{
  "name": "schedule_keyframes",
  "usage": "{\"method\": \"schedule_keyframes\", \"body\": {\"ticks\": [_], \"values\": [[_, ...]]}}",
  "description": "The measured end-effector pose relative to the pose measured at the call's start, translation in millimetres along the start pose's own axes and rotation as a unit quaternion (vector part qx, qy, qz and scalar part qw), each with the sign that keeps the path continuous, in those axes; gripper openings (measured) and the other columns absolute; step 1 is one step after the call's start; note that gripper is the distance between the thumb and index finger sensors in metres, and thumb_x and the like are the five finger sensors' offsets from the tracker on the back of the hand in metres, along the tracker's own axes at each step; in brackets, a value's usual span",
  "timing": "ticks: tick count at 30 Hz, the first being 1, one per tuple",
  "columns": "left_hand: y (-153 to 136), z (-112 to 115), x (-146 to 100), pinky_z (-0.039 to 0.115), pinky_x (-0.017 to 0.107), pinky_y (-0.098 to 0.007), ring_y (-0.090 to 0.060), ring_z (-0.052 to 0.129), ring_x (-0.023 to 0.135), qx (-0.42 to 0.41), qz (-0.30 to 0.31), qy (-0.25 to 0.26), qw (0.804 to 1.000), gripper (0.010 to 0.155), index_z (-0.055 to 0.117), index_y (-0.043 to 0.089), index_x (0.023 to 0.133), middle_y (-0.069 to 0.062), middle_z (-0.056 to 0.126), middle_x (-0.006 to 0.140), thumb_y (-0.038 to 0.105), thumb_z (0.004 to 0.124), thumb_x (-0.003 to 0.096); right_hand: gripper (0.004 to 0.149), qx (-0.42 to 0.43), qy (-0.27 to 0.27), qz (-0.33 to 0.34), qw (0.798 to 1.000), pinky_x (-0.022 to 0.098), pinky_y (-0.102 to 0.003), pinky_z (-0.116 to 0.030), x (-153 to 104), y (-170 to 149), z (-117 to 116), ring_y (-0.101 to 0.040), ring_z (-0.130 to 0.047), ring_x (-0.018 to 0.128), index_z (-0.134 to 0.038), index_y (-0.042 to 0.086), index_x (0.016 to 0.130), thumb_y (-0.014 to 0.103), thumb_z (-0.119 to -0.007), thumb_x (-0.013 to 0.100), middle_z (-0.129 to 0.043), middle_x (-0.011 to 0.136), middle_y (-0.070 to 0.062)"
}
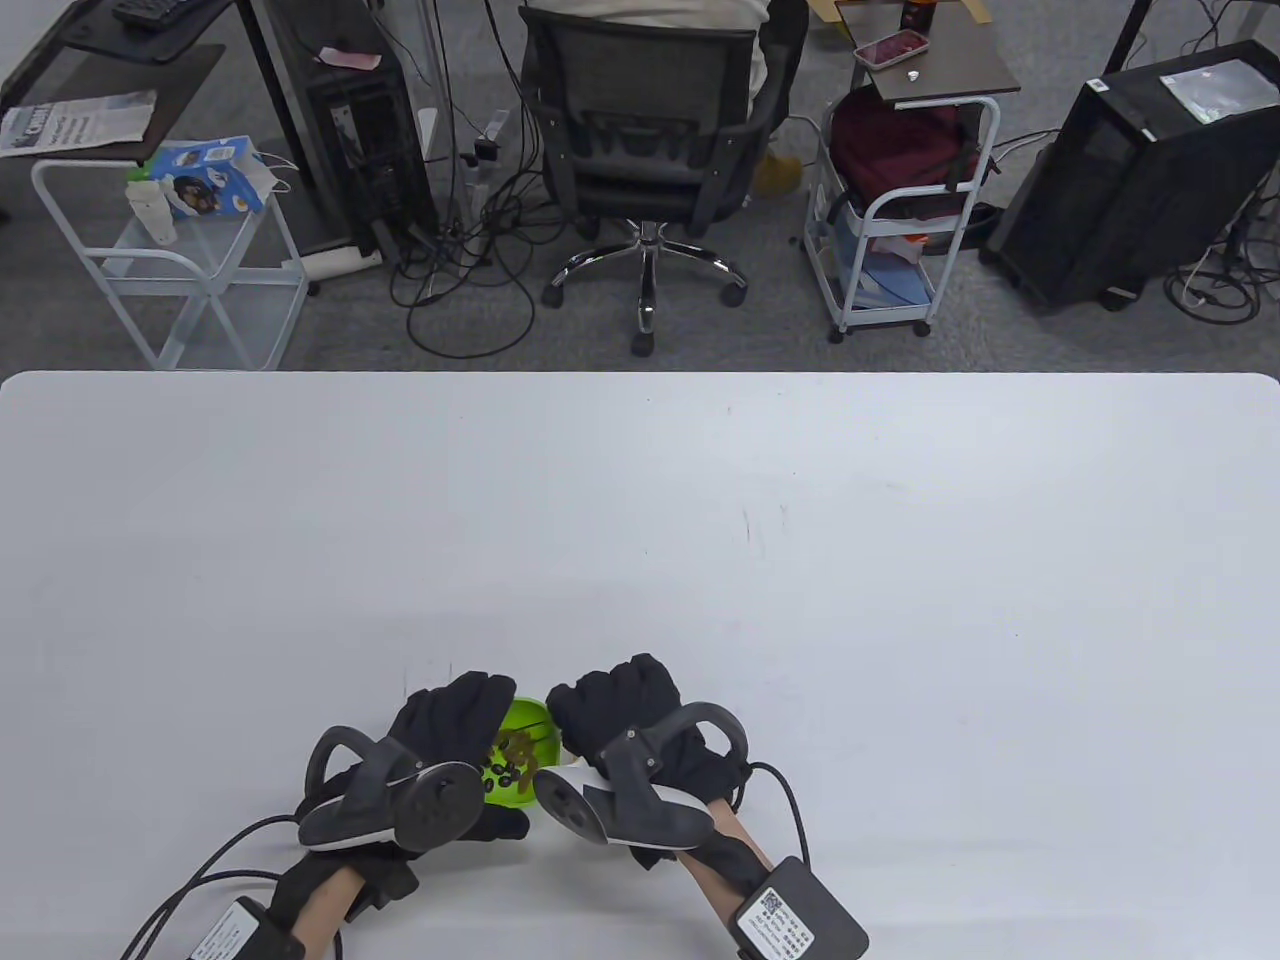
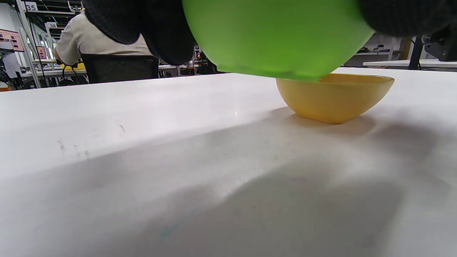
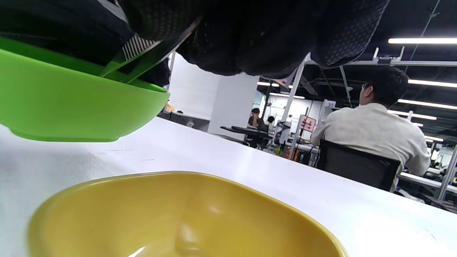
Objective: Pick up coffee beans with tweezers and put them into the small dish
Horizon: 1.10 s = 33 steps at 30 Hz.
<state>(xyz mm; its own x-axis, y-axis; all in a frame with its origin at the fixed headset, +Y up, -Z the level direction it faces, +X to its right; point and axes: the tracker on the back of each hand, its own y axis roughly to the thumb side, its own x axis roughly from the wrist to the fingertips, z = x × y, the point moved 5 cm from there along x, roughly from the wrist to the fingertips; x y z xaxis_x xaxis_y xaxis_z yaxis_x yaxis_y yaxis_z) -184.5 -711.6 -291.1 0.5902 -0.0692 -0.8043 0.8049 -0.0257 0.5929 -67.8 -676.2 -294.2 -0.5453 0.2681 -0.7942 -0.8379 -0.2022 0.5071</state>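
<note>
A green bowl (image 1: 525,740) with brown coffee beans (image 1: 517,745) sits between my two hands near the table's front edge. My left hand (image 1: 470,710) grips the bowl's left side; in the left wrist view the bowl (image 2: 275,35) looks raised off the table. My right hand (image 1: 610,700) holds thin tweezers (image 3: 157,53), which slant down over the rim of the green bowl (image 3: 71,107); their tips are hidden. A small yellow dish (image 3: 178,214) stands just under my right hand, right of the bowl. It also shows in the left wrist view (image 2: 335,96). Its visible inside holds no beans.
The white table (image 1: 800,560) stretches far and to both sides. Beyond its far edge stand an office chair (image 1: 650,140) with a seated person, two white carts (image 1: 180,260) and a black computer case (image 1: 1150,170).
</note>
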Motion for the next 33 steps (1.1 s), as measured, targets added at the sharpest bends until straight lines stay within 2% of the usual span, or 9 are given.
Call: {"method": "schedule_keyframes", "body": {"ticks": [33], "values": [[6,1,0,0.068,0.074,-0.067,-0.049,0.082,0.100,0.005,0.009,0.003,1.000,0.117,0.044,-0.005,0.119,-0.035,0.060,0.119,0.073,0.069,0.0352,0.042,-0.055,0.014,0.008,0.998,0.072,-0.055,-0.071,3,11,1,-0.020,-0.090,0.053,-0.068,0.029,0.085,0.034,-0.062,0.044,-0.085,0.070,0.004]]}}
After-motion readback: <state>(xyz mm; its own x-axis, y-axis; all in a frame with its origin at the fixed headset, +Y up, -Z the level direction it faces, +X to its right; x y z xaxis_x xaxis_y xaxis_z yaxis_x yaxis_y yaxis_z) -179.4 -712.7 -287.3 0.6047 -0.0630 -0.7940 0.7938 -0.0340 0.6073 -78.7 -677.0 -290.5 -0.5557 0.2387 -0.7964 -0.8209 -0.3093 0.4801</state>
